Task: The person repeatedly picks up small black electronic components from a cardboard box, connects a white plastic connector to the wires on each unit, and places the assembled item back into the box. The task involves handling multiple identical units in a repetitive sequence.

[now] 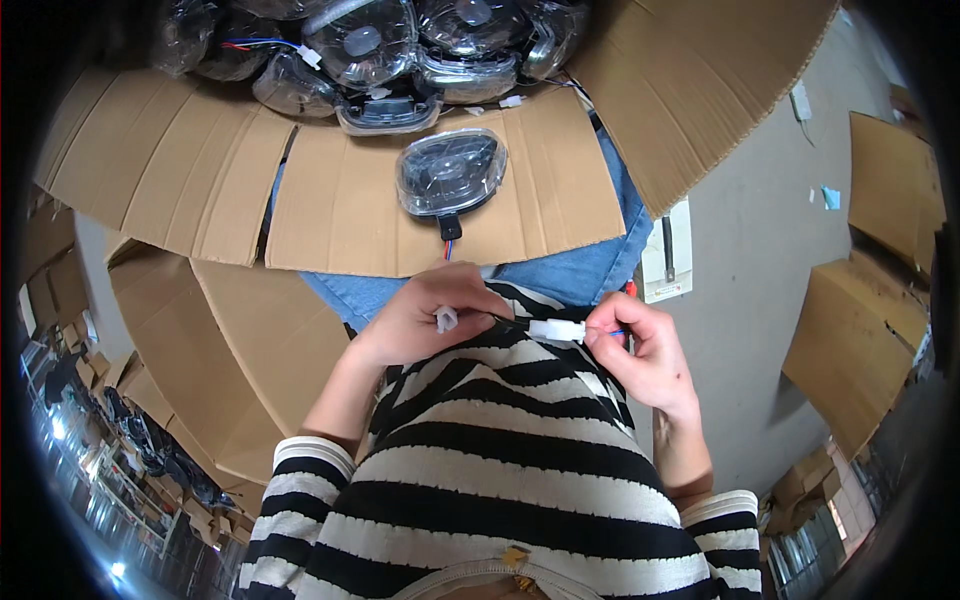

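In front of my striped shirt, my right hand point(640, 350) pinches the right end of a white plastic wire connector point(557, 330). Thin blue wire shows by its fingertips. My left hand point(432, 312) is closed around dark wires point(508, 321) that run to the connector's left end. Out of its curled fingers sticks a second, smaller whitish connector point(446, 319). Just beyond the left hand, a lamp unit point(452, 172) in clear wrap lies on a cardboard flap. Red and blue wires point(449, 249) run from its black tab down behind the left hand.
The cardboard flap point(340, 215) rests over my jeans point(350, 290). More wrapped lamp units point(362, 45) are piled in the box at the far side, some with loose connectors. Another flap point(700, 90) rises at right. Cardboard pieces point(860, 340) stand on the grey floor point(740, 270).
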### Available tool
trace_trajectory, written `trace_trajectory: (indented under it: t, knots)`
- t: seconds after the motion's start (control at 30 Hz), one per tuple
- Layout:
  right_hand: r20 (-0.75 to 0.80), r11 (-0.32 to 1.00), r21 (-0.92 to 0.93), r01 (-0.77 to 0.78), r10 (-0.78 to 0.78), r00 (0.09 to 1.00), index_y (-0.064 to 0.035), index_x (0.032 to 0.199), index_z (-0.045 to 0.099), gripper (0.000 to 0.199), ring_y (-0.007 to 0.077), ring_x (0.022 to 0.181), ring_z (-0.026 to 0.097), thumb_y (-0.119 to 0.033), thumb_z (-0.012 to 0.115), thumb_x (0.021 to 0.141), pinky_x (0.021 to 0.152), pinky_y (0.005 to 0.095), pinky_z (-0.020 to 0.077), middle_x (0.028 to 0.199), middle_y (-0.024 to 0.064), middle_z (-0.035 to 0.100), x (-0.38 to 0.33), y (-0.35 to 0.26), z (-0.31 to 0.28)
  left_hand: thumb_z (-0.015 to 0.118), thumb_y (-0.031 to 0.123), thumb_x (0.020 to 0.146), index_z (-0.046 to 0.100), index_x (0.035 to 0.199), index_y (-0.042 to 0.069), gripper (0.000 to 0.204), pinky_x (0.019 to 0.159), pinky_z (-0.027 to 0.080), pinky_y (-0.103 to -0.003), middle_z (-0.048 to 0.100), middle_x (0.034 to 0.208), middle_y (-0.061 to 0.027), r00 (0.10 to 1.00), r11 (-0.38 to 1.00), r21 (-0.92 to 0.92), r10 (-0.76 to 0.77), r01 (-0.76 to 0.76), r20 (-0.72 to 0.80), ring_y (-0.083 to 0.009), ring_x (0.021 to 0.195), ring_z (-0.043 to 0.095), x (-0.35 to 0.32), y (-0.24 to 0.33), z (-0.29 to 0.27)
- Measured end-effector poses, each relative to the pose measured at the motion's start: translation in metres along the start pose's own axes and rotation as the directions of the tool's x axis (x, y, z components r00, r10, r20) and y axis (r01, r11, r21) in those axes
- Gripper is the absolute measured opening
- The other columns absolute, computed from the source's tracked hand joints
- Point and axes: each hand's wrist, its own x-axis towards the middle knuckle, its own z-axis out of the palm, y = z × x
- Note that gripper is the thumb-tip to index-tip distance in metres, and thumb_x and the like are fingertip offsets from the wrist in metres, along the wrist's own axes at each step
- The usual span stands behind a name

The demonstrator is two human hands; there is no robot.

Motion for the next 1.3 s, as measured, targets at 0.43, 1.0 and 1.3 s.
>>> trace_trajectory:
  t: [0.43,1.0,1.3]
  knots:
    - [-0.084,0.992,0.068,0.106,-0.1,0.991,-0.0012,0.071,0.053,0.003,0.0053,0.061,0.038,0.002,0.053,0.072,0.056,0.0191,0.0302,0.067,-0.0018,0.047,0.0,-0.005,-0.018,0.058,0.018,0.076,0.055,0.094,0.003,0.024,0.064,0.03,-0.033,0.047,0.077,-0.0053,0.482,0.775,-0.127,0.248,-0.619,-0.84,-0.0156,0.07,0.037,-0.103,0.078,-0.074]
    - [-0.001,0.983,-0.09,0.159,-0.159,0.987,-0.001,0.071,0.054,0.001,0.0062,0.058,0.04,-0.001,0.054,0.071,0.053,0.0189,0.0327,0.066,-0.0002,0.049,0.005,-0.008,-0.008,0.056,0.017,0.082,0.057,0.098,0.0,0.023,0.07,0.043,-0.022,0.057,0.089,-0.0044,-0.015,0.748,0.202,0.272,0.633,-0.962,-0.0114,0.078,0.053,-0.247,-0.105,-0.203]
    - [0.058,0.965,-0.157,0.212,-0.205,0.977,-0.0012,0.07,0.053,0.001,0.009,0.058,0.041,-0.002,0.054,0.07,0.052,0.0217,0.0329,0.065,0.0015,0.049,0.008,-0.01,-0.002,0.067,0.022,0.064,0.048,0.108,0.005,0.051,0.089,0.034,-0.036,0.051,0.107,-0.0103,0.887,0.239,0.964,0.412,0.118,-0.211,-0.0251,0.099,0.049,0.059,-0.041,-0.093]
